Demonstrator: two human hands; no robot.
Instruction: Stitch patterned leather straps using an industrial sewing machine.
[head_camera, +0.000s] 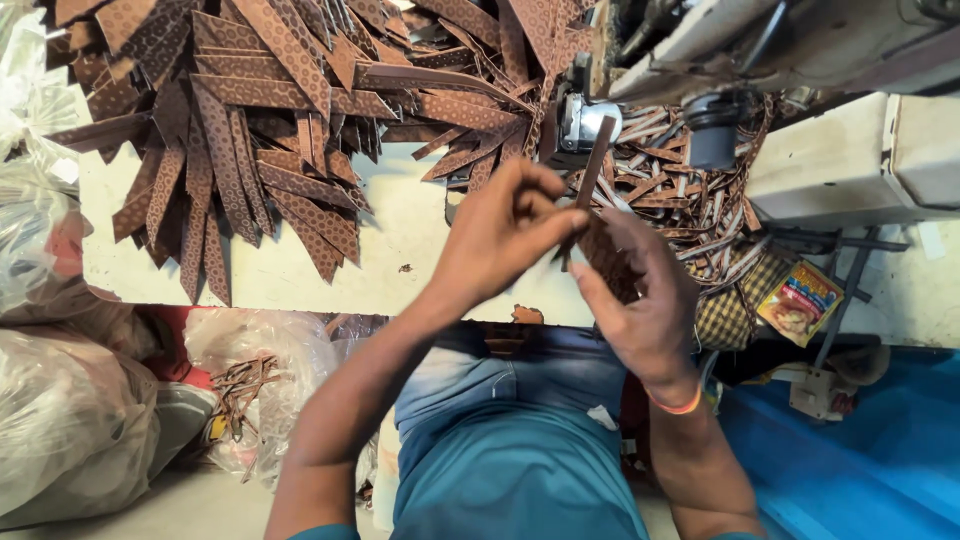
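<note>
- The left hand (505, 235) is reaching up over the edge of the white table (400, 250), with its arm coming in from the bottom of the view.
- Its fingers are bunching together and pinching a thin brown strip (592, 165).
- The strip is standing almost straight up, leaning a little, with its top end pointing at the sewing machine (740, 50).
- The right hand (645, 300) is sitting just beside the left hand, palm turned inward, with its fingers curling.
- It is holding a small bunch of brown patterned strips (605, 258), and the thumb is pressing on them.
- The two hands are touching where the strips meet.
- An orange band (680, 405) is going around the right wrist.
- A big pile of brown patterned strips (250, 110) is lying spread out on the table, to the left of the hands and apart from them.
- Another heap of thinner strips (670, 190) is sitting under the machine, right behind the hands.
- The hands are covering part of this heap.
- Clear plastic bags (70, 420) are sitting on the floor at the left.
- A small colourful packet (800, 300) is lying at the right, near a checked cloth (735, 310).
- A blue sheet (860, 450) is covering the floor at the right.
- The person's blue shirt (510, 460) is showing between the arms.
</note>
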